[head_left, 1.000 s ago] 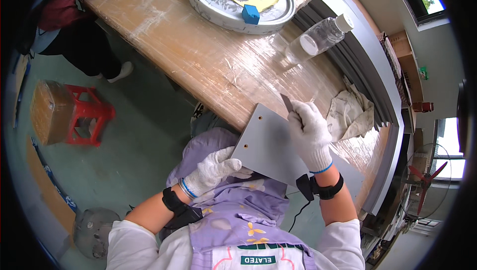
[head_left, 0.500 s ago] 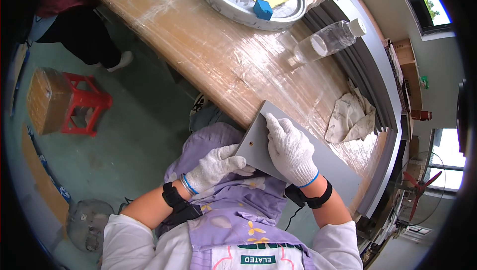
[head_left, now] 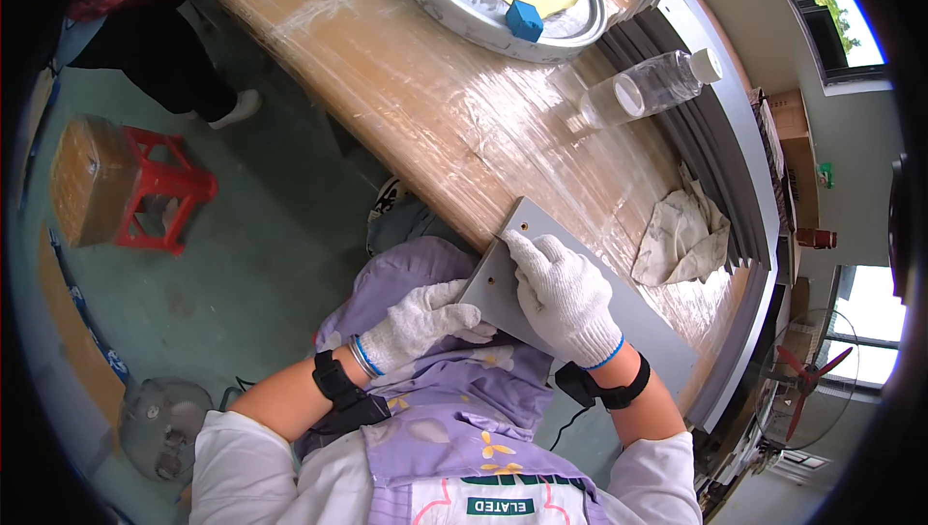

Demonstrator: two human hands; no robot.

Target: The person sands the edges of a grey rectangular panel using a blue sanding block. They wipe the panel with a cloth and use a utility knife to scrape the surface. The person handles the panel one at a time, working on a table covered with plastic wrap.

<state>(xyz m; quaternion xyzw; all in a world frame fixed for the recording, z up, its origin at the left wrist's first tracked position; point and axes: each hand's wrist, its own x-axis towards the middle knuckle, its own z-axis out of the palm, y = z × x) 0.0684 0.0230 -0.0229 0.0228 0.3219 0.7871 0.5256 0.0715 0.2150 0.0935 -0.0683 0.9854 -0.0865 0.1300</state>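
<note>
A long grey panel [head_left: 628, 317] with two small brass-coloured holes near its end lies slanted, partly over the table's near edge. My left hand [head_left: 416, 327], in a white knit glove, grips the panel's near corner, thumb on top and fingers underneath. My right hand [head_left: 565, 298], gloved likewise, rests on the panel's face. Its fingers are bent, and the index fingertip and thumb press at the panel's left edge between the holes. Whatever they might pinch there is hidden.
The film-covered table [head_left: 435, 129] carries a round tray [head_left: 425, 3] with a blue block [head_left: 524, 20], a clear bottle [head_left: 652, 90], a crumpled rag [head_left: 681, 240] and stacked grey panels [head_left: 715, 138]. A red stool [head_left: 164, 187] with a box stands left; another person [head_left: 155, 61] is beyond.
My right fingertips have slid from the panel's far corner down along its left edge, uncovering the upper hole. My left hand keeps its hold. The view has shifted slightly.
</note>
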